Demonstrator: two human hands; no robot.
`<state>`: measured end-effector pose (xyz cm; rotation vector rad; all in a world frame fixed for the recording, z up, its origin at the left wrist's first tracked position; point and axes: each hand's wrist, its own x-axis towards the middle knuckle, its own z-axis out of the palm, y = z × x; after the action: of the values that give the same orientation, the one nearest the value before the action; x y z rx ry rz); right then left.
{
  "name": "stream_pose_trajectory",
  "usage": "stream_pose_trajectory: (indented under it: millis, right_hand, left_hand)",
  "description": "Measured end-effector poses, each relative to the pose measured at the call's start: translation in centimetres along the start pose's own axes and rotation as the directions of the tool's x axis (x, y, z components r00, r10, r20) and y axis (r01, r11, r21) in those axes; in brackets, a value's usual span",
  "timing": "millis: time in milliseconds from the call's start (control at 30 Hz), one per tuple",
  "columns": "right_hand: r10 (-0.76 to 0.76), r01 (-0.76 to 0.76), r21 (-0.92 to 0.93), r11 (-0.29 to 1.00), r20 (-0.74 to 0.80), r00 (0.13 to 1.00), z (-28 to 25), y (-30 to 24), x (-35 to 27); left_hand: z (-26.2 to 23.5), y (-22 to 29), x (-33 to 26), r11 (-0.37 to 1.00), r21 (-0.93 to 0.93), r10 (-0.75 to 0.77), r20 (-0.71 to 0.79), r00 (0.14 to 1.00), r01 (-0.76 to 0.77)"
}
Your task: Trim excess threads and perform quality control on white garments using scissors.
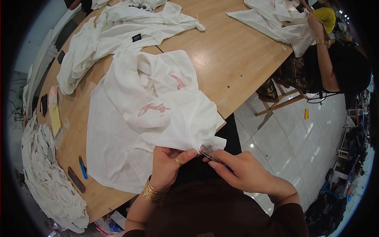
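A white garment [122, 122] with pink stitched lettering lies spread over the table in front of me, its near right end hanging at the table's edge. My left hand [167, 164], with a ring and gold bangles, pinches a gathered bit of that fabric between thumb and fingers. Closed around a pair of small metal thread snips [213, 158], my right hand [248, 172] is just right of the left one. The snips' tips meet the bunched cloth near my left thumb; whether a thread lies between the blades is too small to tell.
On the wooden table [217, 51] are more white garments [114, 31], blue-handled snips [83, 168] and a dark phone-like object [76, 179]. White cloth [51, 177] is heaped along the left edge. A co-worker's hand [315, 24] handles white fabric at far right, beside a wooden stool [280, 98].
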<state>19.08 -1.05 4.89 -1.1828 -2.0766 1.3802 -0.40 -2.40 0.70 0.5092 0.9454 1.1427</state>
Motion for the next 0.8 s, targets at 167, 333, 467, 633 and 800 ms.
stream_pose_trajectory:
  millis: [167, 333, 467, 633, 800]
  right_hand:
    - [-0.031, 0.03, -0.047, 0.998, -0.012, 0.999, 0.1, 0.0, 0.0]
    - [-0.057, 0.055, -0.099, 0.994, -0.018, 0.998, -0.1, -0.1, 0.2]
    - [-0.005, 0.006, -0.073, 0.997, 0.017, 1.0, 0.0, 0.2, 0.0]
    - [-0.004, 0.005, 0.019, 1.0, -0.024, 1.0, 0.1, 0.4, 0.1]
    - [0.031, -0.031, 0.005, 1.0, -0.085, 0.996, -0.9, 0.0, 0.5]
  left_hand:
    - [-0.2, 0.1, -0.1, 0.999, 0.036, 0.023, 0.012, 1.0, -0.023]
    - [-0.5, 0.1, 0.0, 0.991, 0.125, 0.033, 0.033, 0.999, -0.037]
    - [-0.5, 0.1, 0.0, 0.994, 0.106, 0.02, 0.027, 0.999, -0.023]
    - [-0.4, 0.0, 0.0, 0.999, 0.034, -0.01, 0.018, 1.0, 0.01]
    - [-0.7, 0.1, -0.1, 0.998, 0.061, -0.023, 0.008, 1.0, 0.023]
